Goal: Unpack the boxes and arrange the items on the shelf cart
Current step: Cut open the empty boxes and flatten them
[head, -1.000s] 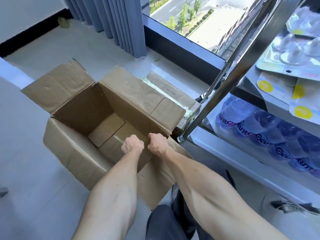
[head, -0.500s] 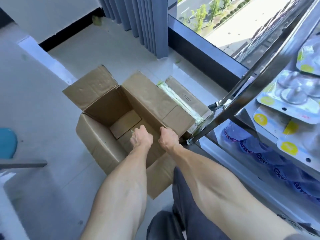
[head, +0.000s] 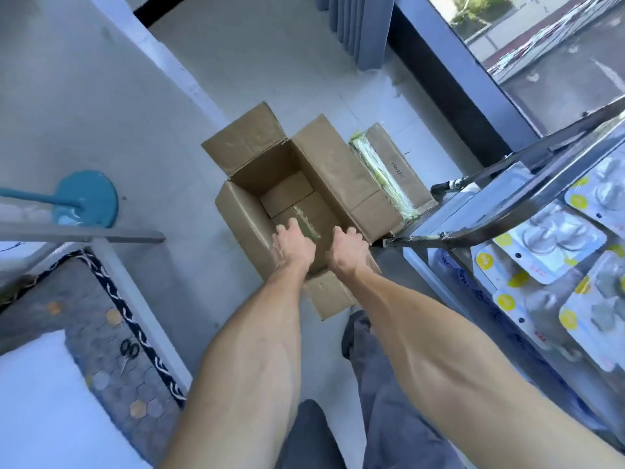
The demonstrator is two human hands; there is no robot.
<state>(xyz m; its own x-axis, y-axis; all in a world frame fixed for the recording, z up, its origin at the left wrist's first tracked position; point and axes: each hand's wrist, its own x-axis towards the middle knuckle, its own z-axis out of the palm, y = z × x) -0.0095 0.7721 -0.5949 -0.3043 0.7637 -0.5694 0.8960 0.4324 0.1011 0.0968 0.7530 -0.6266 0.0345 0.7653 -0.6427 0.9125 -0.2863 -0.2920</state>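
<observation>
Left hand point(head: 291, 243) and right hand point(head: 348, 249) both spread loose above the near edge of the box point(head: 236, 211), fingers relaxed, gripping nothing. Box on floor just beside cart point(head: 500, 211), 4 flaps open, inside bare cardboard with tape strip. Cart shelf holds blister packs point(head: 558, 242).

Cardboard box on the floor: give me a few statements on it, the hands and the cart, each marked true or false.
1. The cardboard box stands open with only bare cardboard visible inside. True.
2. The left hand holds a bottle. False: it holds nothing and is above the box's near edge.
3. The right hand rests on the shelf cart. False: it is at the box.
4. Blister packs lie on the cart. True.
</observation>
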